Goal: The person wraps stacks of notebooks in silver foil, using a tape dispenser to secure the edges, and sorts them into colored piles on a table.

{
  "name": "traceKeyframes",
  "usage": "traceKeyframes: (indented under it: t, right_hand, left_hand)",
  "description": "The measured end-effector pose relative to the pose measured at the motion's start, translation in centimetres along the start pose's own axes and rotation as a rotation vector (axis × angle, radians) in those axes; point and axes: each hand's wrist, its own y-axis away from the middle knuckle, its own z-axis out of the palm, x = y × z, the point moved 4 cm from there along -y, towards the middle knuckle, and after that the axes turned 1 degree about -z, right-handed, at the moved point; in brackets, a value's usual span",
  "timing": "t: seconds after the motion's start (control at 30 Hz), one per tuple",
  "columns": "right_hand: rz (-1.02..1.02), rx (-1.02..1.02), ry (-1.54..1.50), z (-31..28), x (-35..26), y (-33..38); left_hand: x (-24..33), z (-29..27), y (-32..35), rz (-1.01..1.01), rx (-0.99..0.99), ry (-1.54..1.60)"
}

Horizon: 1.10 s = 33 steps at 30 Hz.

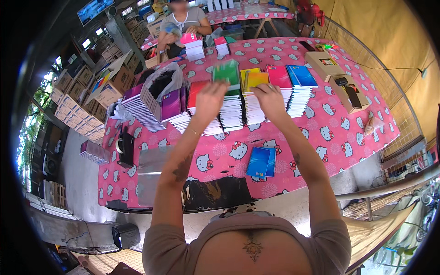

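Rows of spiral notebooks stand in stacks before me. My left hand (211, 97), slightly blurred, closes its fingers on the near edge of a green notebook (226, 72) at the top of the green stack. My right hand (270, 97) pinches the near right edge of a yellow notebook (252, 79) on the stack beside it. To the left are a red notebook stack (196, 90) and purple notebooks (171, 103); pink notebooks (279, 76) and blue notebooks (301, 75) stand to the right. Two blue notebooks (261, 161) lie overlapped nearer to me.
The table has a pink patterned cover (293, 137). A tape dispenser (124, 147) and a plastic bag (165, 81) stand at left, open cardboard boxes (349, 94) at right. Across the table sits another person (185, 23) beside more notebook stacks (195, 50). Cartons (82, 110) are piled at far left.
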Motion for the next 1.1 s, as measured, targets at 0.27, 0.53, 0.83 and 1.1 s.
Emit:
traceKeyframes:
  t: [0.27, 0.53, 0.83, 1.1]
  right_hand:
    - [0.450, 0.019, -1.482, -0.3, 2.0, 15.7]
    - [0.420, -0.625, -1.109, 7.5, 0.5, 21.7]
    - [0.179, 0.142, 0.103, -1.6, 1.1, 1.6]
    - [0.092, 0.038, 0.106, -6.6, 1.5, 6.6]
  left_hand:
    - [3.5, -7.9, -3.3, -0.353, 0.034, 0.229]
    - [15.2, 9.7, 16.0, -0.521, -0.844, 0.315]
    - [2.9, -1.1, 6.1, -0.402, -0.108, -0.057]
    - [0.3, -8.6, 6.9, -0.394, 0.000, -0.119]
